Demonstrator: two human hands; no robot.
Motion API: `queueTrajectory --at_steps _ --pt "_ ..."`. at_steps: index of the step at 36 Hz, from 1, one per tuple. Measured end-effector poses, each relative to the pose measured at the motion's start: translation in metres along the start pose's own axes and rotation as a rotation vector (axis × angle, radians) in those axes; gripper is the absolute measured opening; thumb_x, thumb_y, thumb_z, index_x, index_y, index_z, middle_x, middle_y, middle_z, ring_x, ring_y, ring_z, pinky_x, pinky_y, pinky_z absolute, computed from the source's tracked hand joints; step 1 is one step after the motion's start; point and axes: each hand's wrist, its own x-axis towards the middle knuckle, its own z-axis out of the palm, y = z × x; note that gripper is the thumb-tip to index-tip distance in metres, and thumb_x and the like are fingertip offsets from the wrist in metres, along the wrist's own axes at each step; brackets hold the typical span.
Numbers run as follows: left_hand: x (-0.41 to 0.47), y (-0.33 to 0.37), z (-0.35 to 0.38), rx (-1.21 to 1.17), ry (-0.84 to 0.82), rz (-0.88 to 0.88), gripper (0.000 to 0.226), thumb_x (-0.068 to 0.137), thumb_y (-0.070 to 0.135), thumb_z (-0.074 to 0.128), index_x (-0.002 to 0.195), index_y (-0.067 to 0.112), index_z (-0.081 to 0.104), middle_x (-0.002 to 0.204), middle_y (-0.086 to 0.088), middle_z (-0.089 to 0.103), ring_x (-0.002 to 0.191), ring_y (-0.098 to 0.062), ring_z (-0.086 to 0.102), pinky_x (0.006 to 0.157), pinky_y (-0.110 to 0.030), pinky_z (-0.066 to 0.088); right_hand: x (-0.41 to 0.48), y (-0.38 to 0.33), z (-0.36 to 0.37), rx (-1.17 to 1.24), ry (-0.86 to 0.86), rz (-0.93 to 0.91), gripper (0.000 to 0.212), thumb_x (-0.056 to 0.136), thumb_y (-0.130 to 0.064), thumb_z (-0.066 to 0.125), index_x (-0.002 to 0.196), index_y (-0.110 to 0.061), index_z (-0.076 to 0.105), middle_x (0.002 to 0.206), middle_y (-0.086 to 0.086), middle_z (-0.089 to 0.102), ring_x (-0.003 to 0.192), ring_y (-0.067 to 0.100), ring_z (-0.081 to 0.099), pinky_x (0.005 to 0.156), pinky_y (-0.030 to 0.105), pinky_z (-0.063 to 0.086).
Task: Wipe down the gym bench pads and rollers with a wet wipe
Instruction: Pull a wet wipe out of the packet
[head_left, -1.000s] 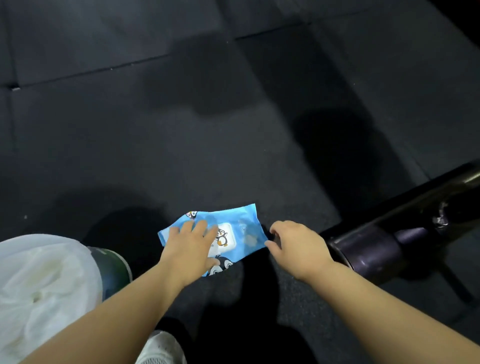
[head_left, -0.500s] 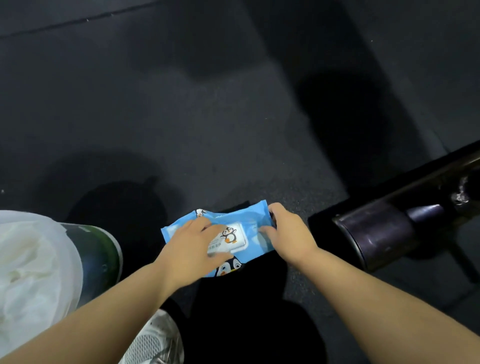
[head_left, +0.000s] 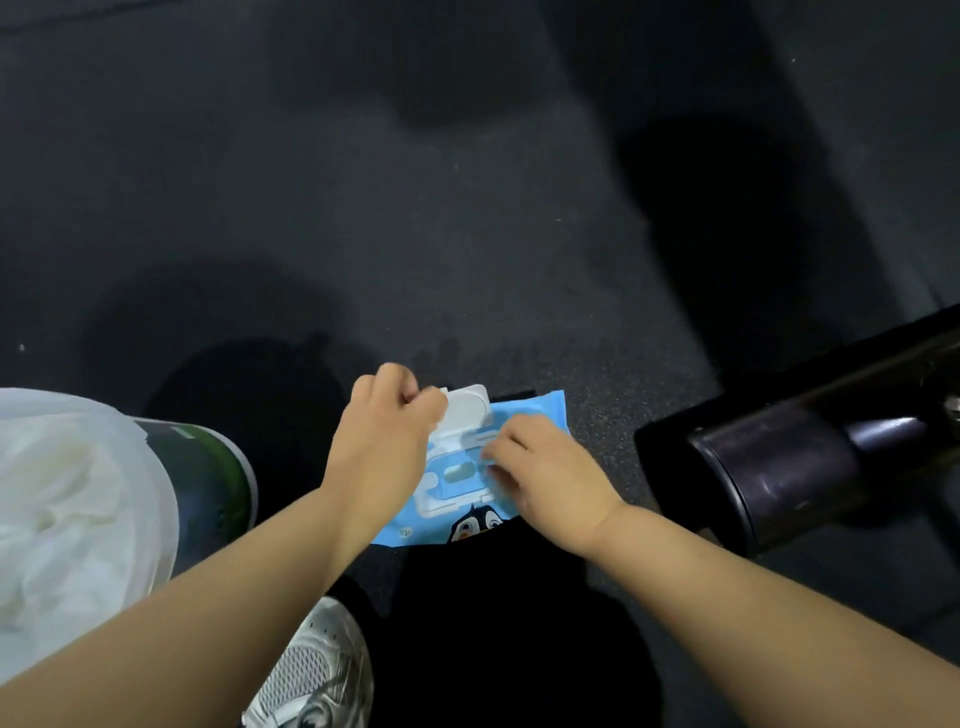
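A blue wet-wipe pack (head_left: 540, 415) with a penguin print lies on the dark floor in front of me. Its white flip lid (head_left: 467, 405) stands open, and a white wipe shows in the oval opening (head_left: 456, 473). My left hand (head_left: 382, 441) pinches the lid's edge and holds it up. Fingers of my right hand (head_left: 545, 480) press on the pack just right of the opening. A black roller (head_left: 769, 475) of the gym bench sits to the right, apart from both hands.
A green bin (head_left: 208, 478) lined with a white bag (head_left: 67, 499) stands at the left. My white sneaker (head_left: 317, 670) is at the bottom, beside my black-clad leg. A black metal bench bar (head_left: 883, 369) runs off to the right. The floor is dark rubber matting.
My left hand has flipped the white lid open and now holds it up. My right hand slid from the pack's right edge onto its top. The view moved closer.
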Motion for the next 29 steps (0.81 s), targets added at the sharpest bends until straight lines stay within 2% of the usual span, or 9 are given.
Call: queueTrajectory --at_steps 2,4,6,8,12,16,19,23,29 --pt "-0.005 -0.005 0.003 0.109 -0.087 0.106 0.031 0.051 0.001 0.077 0.068 0.025 0.066 0.097 0.000 0.043 0.081 -0.023 0.035 0.060 -0.031 0.037 0.001 -0.003 0.008 -0.016 -0.065 -0.041 0.006 0.069 -0.016 0.072 0.071 -0.015 0.067 0.074 0.002 0.057 0.065 0.027 0.055 0.053 0.028 0.048" --pt "-0.009 -0.019 0.013 0.177 -0.089 0.137 0.027 0.053 0.009 0.084 0.065 0.028 0.070 0.107 0.001 0.043 0.089 -0.026 0.036 0.066 -0.036 0.038 0.002 -0.007 0.014 -0.012 -0.124 0.001 0.012 0.065 -0.016 0.080 0.070 -0.017 0.069 0.075 -0.001 0.057 0.067 0.026 0.054 0.054 0.026 0.043" --pt "-0.018 -0.023 0.011 0.132 -0.133 0.097 0.016 0.063 0.023 0.084 0.073 0.029 0.072 0.117 -0.001 0.049 0.098 -0.029 0.040 0.071 -0.042 0.041 0.005 -0.011 0.016 -0.035 -0.162 0.076 0.006 0.082 -0.020 0.067 0.085 -0.015 0.070 0.089 0.002 0.057 0.083 0.027 0.053 0.062 0.028 0.034" --pt "-0.026 -0.030 0.011 0.139 -0.153 0.091 0.020 0.070 0.037 0.077 0.089 0.032 0.073 0.128 -0.004 0.049 0.107 -0.028 0.037 0.079 -0.046 0.043 0.007 -0.013 0.020 -0.115 -0.244 0.093 0.020 0.094 -0.024 0.050 0.101 -0.012 0.065 0.104 0.005 0.054 0.097 0.028 0.049 0.068 0.030 0.029" --pt "-0.033 -0.033 0.007 0.194 -0.243 0.073 0.040 0.075 0.047 0.060 0.114 0.038 0.065 0.139 -0.002 0.041 0.115 -0.024 0.032 0.085 -0.045 0.042 0.012 -0.020 0.022 -0.228 -0.352 0.091 0.022 0.094 -0.019 0.045 0.110 -0.010 0.058 0.111 0.007 0.050 0.102 0.028 0.049 0.066 0.031 0.028" --pt "-0.035 -0.028 0.006 0.174 -0.315 0.075 0.052 0.087 0.046 0.055 0.137 0.039 0.042 0.151 0.005 0.016 0.129 -0.021 0.023 0.100 -0.036 0.029 0.019 -0.026 0.023 -0.272 -0.408 0.081 0.022 0.092 -0.014 0.047 0.112 -0.008 0.056 0.114 0.009 0.049 0.103 0.029 0.052 0.066 0.032 0.030" --pt "-0.032 -0.027 0.003 0.175 -0.349 0.068 0.056 0.088 0.048 0.051 0.141 0.041 0.034 0.151 0.007 0.009 0.130 -0.019 0.020 0.102 -0.033 0.026 0.022 -0.028 0.023 -0.286 -0.422 0.073 0.023 0.093 -0.012 0.045 0.114 -0.008 0.055 0.117 0.010 0.049 0.105 0.029 0.052 0.068 0.032 0.032" --pt "-0.031 -0.027 0.002 0.143 -0.348 0.051 0.059 0.084 0.045 0.056 0.138 0.041 0.033 0.147 0.008 0.014 0.125 -0.018 0.027 0.099 -0.033 0.029 0.028 -0.032 0.022 -0.308 -0.439 0.067 0.022 0.094 -0.011 0.044 0.113 -0.007 0.054 0.118 0.010 0.050 0.107 0.029 0.051 0.068 0.032 0.031" --pt "-0.022 -0.025 0.000 0.161 -0.373 0.033 0.077 0.081 0.042 0.061 0.143 0.044 0.016 0.142 0.007 0.018 0.119 -0.019 0.033 0.093 -0.033 0.031 0.034 -0.035 0.023 -0.324 -0.460 0.042 0.025 0.093 -0.008 0.046 0.116 -0.004 0.054 0.120 0.012 0.050 0.109 0.030 0.051 0.069 0.033 0.031"
